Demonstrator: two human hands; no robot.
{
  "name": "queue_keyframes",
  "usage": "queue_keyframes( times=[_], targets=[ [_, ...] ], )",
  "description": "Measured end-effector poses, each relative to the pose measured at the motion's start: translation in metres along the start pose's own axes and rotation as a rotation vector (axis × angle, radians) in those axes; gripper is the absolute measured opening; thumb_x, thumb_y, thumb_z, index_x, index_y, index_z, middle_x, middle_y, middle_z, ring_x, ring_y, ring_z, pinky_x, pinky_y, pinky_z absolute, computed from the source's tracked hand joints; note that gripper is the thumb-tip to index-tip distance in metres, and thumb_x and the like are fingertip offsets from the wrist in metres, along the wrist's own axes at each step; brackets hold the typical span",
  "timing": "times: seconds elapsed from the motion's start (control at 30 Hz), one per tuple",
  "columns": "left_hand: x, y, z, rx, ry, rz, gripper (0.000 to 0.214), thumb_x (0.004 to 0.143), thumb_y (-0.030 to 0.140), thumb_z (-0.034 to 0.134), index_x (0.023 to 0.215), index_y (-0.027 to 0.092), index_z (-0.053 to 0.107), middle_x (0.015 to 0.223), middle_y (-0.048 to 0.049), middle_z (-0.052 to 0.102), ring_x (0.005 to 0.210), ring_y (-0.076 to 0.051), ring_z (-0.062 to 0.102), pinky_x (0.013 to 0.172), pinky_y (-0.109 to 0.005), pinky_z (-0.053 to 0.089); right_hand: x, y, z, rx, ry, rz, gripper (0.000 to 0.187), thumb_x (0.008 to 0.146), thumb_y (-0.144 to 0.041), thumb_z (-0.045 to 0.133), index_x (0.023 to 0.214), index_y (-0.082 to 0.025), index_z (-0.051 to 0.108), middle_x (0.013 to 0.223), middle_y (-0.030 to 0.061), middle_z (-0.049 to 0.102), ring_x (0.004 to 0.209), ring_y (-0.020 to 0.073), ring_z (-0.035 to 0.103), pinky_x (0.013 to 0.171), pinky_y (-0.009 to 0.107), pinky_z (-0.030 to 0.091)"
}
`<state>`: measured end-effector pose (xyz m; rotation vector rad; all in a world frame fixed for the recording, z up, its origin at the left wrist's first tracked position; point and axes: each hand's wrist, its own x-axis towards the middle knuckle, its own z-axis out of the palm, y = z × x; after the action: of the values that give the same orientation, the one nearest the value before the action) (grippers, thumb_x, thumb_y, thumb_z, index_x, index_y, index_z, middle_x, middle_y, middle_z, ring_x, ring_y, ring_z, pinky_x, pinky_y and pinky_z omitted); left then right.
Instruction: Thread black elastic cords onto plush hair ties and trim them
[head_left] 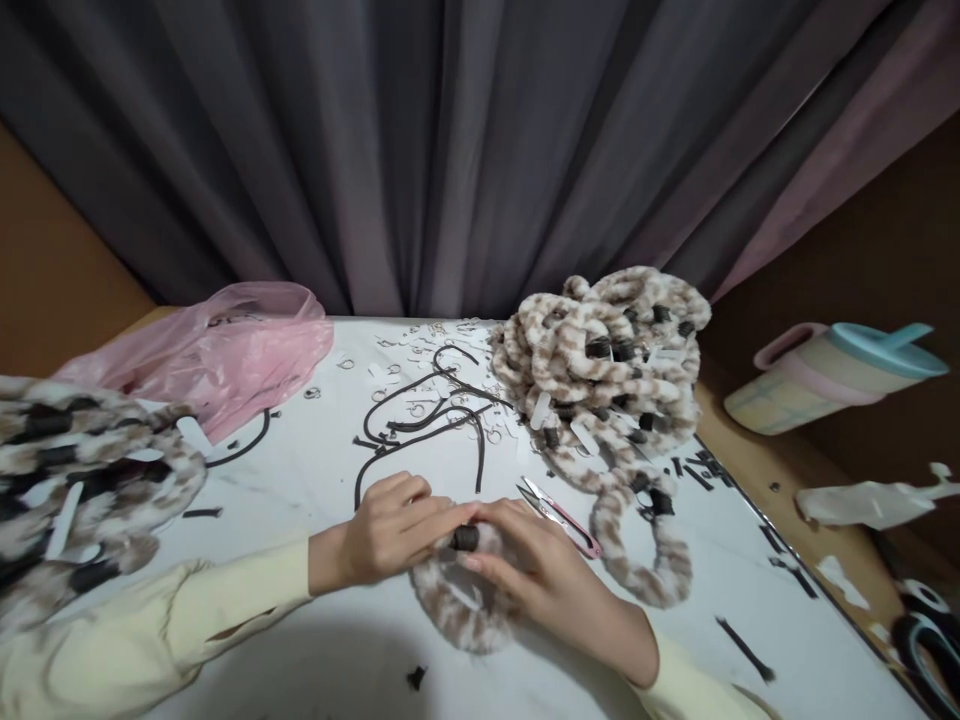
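Observation:
Both my hands meet over a fuzzy brown-and-cream loop [450, 610] lying on the white table [315, 640]. My left hand [386, 530] pinches the loop at its black band [466, 538], fingers curled. From the other side my right hand [540, 575] grips the same band, fingers pressed together over the fur. Small pink-handled thread snips [562, 515] lie just beyond my right hand. Black cords [420, 420] and small metal rings [420, 350] are scattered behind my hands.
A big heap of finished fuzzy loops [607, 370] sits at the back right, another heap [82, 480] at the left. A pink plastic bag [225, 350] lies back left. A lidded cup [832, 375] and scissors [926, 625] rest right of the table. Grey curtains hang behind.

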<state>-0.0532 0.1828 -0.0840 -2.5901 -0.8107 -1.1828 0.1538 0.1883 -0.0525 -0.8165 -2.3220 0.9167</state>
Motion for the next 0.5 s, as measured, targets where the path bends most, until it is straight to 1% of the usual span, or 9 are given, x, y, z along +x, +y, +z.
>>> queue_keyframes(
  times=[0.07, 0.13, 0.23, 0.3, 0.4, 0.43, 0.5],
  targets=[
    [0.004, 0.0, 0.005, -0.001, -0.015, -0.025, 0.031, 0.093, 0.023, 0.037, 0.117, 0.009, 0.051, 0.073, -0.0081, 0.065, 0.062, -0.019, 0.046, 0.055, -0.03, 0.037, -0.001, 0.004, 0.004, -0.055, 0.022, -0.07, 0.015, 0.091, -0.022, 0.05, 0.104, -0.015, 0.055, 0.088, 0.004, 0.059, 0.082, 0.0147, 0.052, 0.075, 0.026, 0.043],
    [0.007, 0.0, 0.007, -0.019, -0.042, -0.04, 0.03, 0.09, 0.019, 0.039, 0.116, 0.008, 0.05, 0.079, -0.0093, 0.065, 0.068, -0.02, 0.05, 0.06, -0.031, 0.04, -0.003, 0.009, 0.005, -0.184, 0.061, -0.155, 0.013, 0.092, -0.018, 0.047, 0.101, -0.012, 0.054, 0.082, 0.0052, 0.056, 0.077, 0.0157, 0.048, 0.071, 0.029, 0.04],
    [0.008, 0.0, 0.009, -0.049, -0.071, -0.042, 0.036, 0.082, 0.01, 0.045, 0.118, 0.007, 0.046, 0.088, -0.0119, 0.066, 0.081, -0.021, 0.054, 0.07, -0.034, 0.043, -0.005, 0.014, 0.003, -0.427, 0.112, -0.264, 0.013, 0.092, -0.015, 0.045, 0.098, -0.007, 0.053, 0.077, 0.0068, 0.053, 0.072, 0.0159, 0.043, 0.068, 0.031, 0.037],
    [0.005, -0.002, 0.008, -0.077, -0.097, -0.023, 0.039, 0.078, 0.008, 0.05, 0.117, 0.007, 0.045, 0.091, -0.0127, 0.065, 0.085, -0.021, 0.056, 0.074, -0.036, 0.043, -0.006, 0.016, 0.0, -0.528, 0.107, -0.299, 0.012, 0.092, -0.014, 0.045, 0.095, -0.006, 0.052, 0.077, 0.0072, 0.052, 0.072, 0.0157, 0.042, 0.069, 0.031, 0.037],
    [0.002, -0.006, 0.008, -0.187, -0.146, 0.046, 0.038, 0.079, 0.01, 0.055, 0.115, 0.006, 0.045, 0.094, -0.0144, 0.065, 0.087, -0.022, 0.056, 0.076, -0.037, 0.044, -0.007, 0.016, -0.002, -0.565, 0.073, -0.319, 0.012, 0.092, -0.014, 0.044, 0.086, -0.008, 0.052, 0.077, 0.007, 0.051, 0.071, 0.0153, 0.041, 0.069, 0.03, 0.035],
    [0.002, -0.007, 0.009, -0.229, -0.14, 0.07, 0.037, 0.08, 0.011, 0.056, 0.115, 0.005, 0.045, 0.092, -0.0145, 0.065, 0.085, -0.022, 0.056, 0.075, -0.036, 0.045, -0.007, 0.016, -0.002, -0.559, 0.062, -0.327, 0.014, 0.093, -0.014, 0.043, 0.084, -0.008, 0.052, 0.076, 0.007, 0.051, 0.071, 0.0152, 0.041, 0.067, 0.03, 0.035],
    [0.002, -0.01, 0.01, -0.286, -0.092, 0.108, 0.033, 0.083, 0.01, 0.055, 0.113, 0.002, 0.048, 0.086, -0.0145, 0.065, 0.081, -0.021, 0.056, 0.071, -0.034, 0.047, -0.007, 0.014, 0.0, -0.534, 0.049, -0.354, 0.016, 0.093, -0.013, 0.041, 0.083, -0.008, 0.052, 0.074, 0.007, 0.05, 0.069, 0.0148, 0.04, 0.064, 0.029, 0.034]
  ],
)
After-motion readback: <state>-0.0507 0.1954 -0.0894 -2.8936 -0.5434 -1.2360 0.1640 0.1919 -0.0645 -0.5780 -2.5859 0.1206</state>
